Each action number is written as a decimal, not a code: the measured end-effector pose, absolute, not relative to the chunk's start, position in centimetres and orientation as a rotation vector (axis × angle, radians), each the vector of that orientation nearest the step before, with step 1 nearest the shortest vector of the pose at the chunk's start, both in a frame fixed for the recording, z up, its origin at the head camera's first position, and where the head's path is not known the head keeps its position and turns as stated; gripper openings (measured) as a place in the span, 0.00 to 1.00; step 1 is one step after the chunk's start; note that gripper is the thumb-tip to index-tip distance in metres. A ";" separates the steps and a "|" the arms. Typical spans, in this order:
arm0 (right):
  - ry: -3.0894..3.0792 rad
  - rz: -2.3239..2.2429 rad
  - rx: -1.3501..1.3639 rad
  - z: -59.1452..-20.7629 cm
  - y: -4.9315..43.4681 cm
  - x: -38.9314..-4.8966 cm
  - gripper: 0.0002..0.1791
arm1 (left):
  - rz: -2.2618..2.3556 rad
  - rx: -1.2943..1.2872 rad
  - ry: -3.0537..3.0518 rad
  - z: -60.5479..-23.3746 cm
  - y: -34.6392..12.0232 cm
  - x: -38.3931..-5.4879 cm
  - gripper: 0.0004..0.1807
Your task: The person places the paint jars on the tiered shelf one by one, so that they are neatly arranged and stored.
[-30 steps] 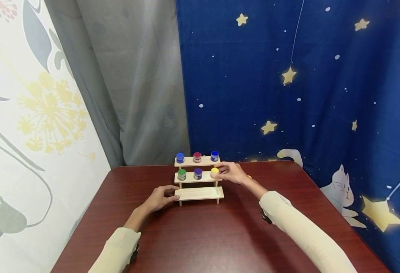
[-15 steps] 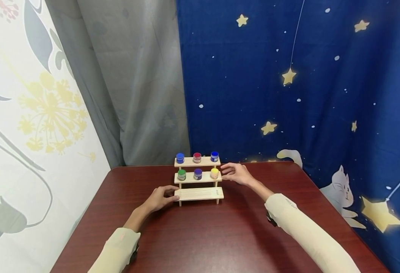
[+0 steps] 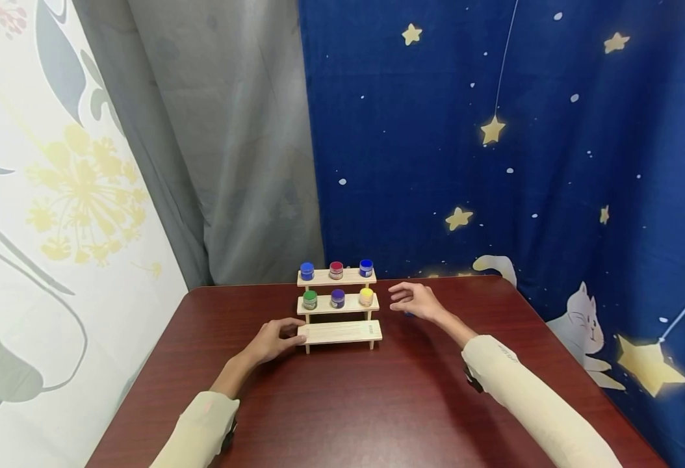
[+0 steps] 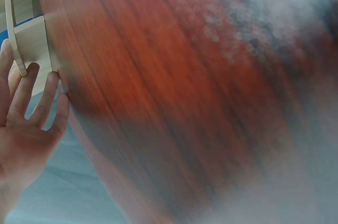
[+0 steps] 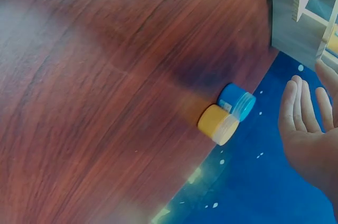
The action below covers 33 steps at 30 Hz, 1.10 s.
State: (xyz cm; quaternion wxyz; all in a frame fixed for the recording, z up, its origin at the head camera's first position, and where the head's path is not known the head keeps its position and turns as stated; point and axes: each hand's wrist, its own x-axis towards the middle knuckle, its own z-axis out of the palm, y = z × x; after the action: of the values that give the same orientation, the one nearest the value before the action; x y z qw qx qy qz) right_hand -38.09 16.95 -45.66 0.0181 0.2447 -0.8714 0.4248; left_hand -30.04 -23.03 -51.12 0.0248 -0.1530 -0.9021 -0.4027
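Note:
A three-tier wooden stand (image 3: 342, 332) sits on the table, its lowest step bare. On the top step are a blue jar (image 3: 307, 272), a red jar (image 3: 336, 270) and a darker blue jar (image 3: 366, 268). The middle step bears a green jar (image 3: 310, 299), a purple jar (image 3: 338, 299) and a yellow jar (image 3: 366, 298). My left hand (image 3: 273, 340) holds the left end of the lowest step between thumb and fingers. Right of the stand, my right hand (image 3: 417, 301) is apart from it, fingers loosely bent around nothing.
In the right wrist view, an orange-yellow jar (image 5: 218, 124) and a light blue jar (image 5: 236, 102) stand side by side on the reddish-brown table (image 5: 105, 102). The right hand mostly hides them in the head view. A blue starry curtain (image 3: 407, 162) hangs behind the table.
My right hand has let go of the yellow jar on the middle step and drawn away to the right. The left hand stays at the stand.

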 end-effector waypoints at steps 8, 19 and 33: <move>-2.726 1.339 0.659 -46.5 18.3 -38.4 0.21 | -1.260 -0.467 -2.791 -51.2 -23.1 -30.0 0.20; -2.708 1.508 0.549 -47.6 20.0 -38.6 0.22 | -1.263 -0.453 -2.797 -51.3 -23.1 -29.9 0.20; -2.710 1.409 0.481 -47.9 22.2 -39.0 0.21 | -1.267 -0.456 -2.799 -51.1 -23.0 -30.0 0.20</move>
State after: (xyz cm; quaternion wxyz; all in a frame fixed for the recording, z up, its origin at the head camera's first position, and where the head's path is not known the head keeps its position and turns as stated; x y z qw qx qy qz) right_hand -38.96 22.23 -47.92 0.0245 0.1554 -0.8762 0.4556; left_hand -30.02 -22.95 -51.07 0.0180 -0.1467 -0.9010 -0.4078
